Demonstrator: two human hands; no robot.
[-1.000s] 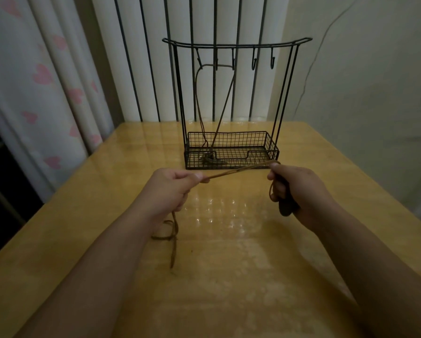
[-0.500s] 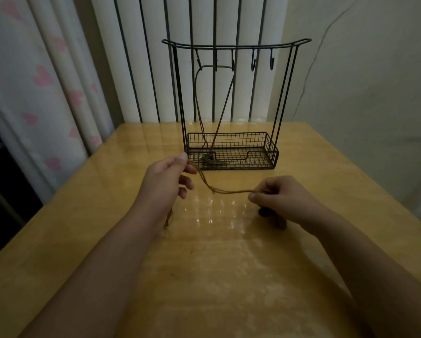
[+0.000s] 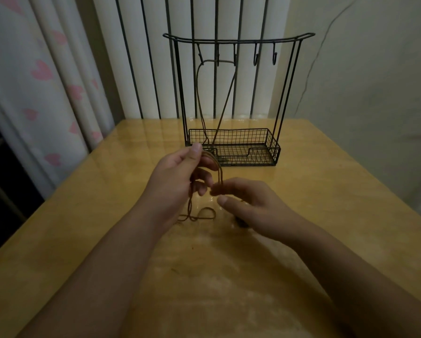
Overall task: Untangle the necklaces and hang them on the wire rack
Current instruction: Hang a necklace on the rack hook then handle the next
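Brown cord necklace (image 3: pixel 218 172), in hand above yellow wooden table (image 3: pixel 82 228); upper part arched from left hand (image 3: pixel 180 176) down to right hand (image 3: pixel 250 206), lower part trailing from left hand to tabletop and lying there in small loops just beside left wrist. Left hand raised, thumb and forefinger pinched on cord at top of arch, remaining fingers loosely curled. Right hand lower and close beside it, fingertips (image 3: pixel 215 191) closed on descending strands, thumb extended beneath; dark small object (image 3: pixel 241 222) partly hidden under right palm, kind not discernible. Black wire rack (image 3: pixel 287 89) upright at far side of table, well behind hands; row of hooks under curved top bar, mesh basket at base. Second cord necklace (image 3: pixel 202 93) hung from left-hand hooks, draped down into basket; lower end dim, details unclear. White vertical blinds (image 3: pixel 141 57) behind rack; curtain with pink hearts (image 3: pixel 21 81) at left; pale wall (image 3: pixel 375 81) at right.
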